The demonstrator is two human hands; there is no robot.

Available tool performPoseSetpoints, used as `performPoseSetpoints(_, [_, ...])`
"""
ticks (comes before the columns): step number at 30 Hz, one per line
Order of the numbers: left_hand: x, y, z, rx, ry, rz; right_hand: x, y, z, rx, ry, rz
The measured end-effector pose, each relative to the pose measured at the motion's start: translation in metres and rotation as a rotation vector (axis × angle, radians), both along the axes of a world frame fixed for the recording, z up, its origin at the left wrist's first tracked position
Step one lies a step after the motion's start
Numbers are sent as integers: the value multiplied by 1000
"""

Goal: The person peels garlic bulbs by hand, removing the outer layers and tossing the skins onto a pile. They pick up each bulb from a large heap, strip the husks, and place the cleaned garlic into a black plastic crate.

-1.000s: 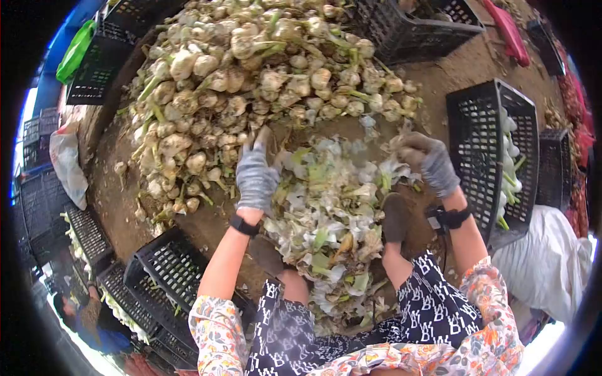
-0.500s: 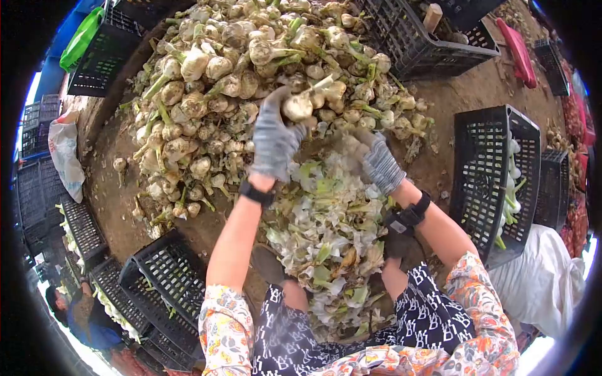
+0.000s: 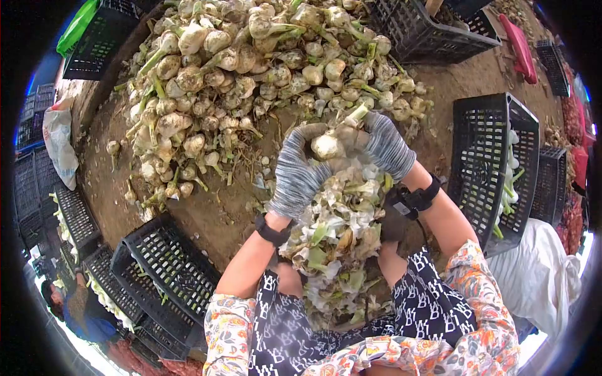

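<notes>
In the head view, a garlic bulb [image 3: 327, 146] with a short cut stem sits between my two gloved hands. My left hand [image 3: 293, 174] curls around its left side, thumb underneath and fingers over the top. My right hand [image 3: 386, 146] closes on the stem side from the right; its fingertips are partly hidden. Directly below the hands lies a mound of peeled garlic skins and leaf scraps [image 3: 338, 232], between my legs. Beyond the hands spreads a large heap of unpeeled, soil-marked garlic [image 3: 219, 75].
Black crates stand at the right [image 3: 483, 166], holding white garlic, at the lower left [image 3: 175, 269] and at the top right [image 3: 426, 37]. A white sack [image 3: 539, 276] lies at the right. Another person [image 3: 81, 313] is at the far lower left.
My left hand has drawn back from the heap toward me, bringing a garlic bulb. My right hand has moved up and inward to meet it at the bulb.
</notes>
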State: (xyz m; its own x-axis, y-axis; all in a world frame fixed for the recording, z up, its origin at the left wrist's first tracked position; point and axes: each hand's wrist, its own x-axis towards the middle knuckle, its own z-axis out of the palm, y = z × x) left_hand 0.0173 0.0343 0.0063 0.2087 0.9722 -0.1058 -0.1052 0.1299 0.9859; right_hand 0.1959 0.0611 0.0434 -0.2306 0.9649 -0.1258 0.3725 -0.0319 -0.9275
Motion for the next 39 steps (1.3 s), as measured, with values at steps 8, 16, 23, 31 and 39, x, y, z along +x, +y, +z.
performPoseSetpoints(8, [-2,-6,18,-204,-247,-26,4,-11,-1,-166,177,-15])
performPoseSetpoints(16, [-12,-16,13,-464,-381,-103,8,-22,1,-91,106,74])
performPoseSetpoints(23, [-24,-13,-14,-1111,-1019,-354,2,-42,-10,367,-70,142])
performPoseSetpoints(31, [0,-32,15,96,104,264,0,-47,-22,-58,48,-159])
performPoseSetpoints(39, [-10,-26,2,-702,-631,-90,8,-59,-49,183,87,42])
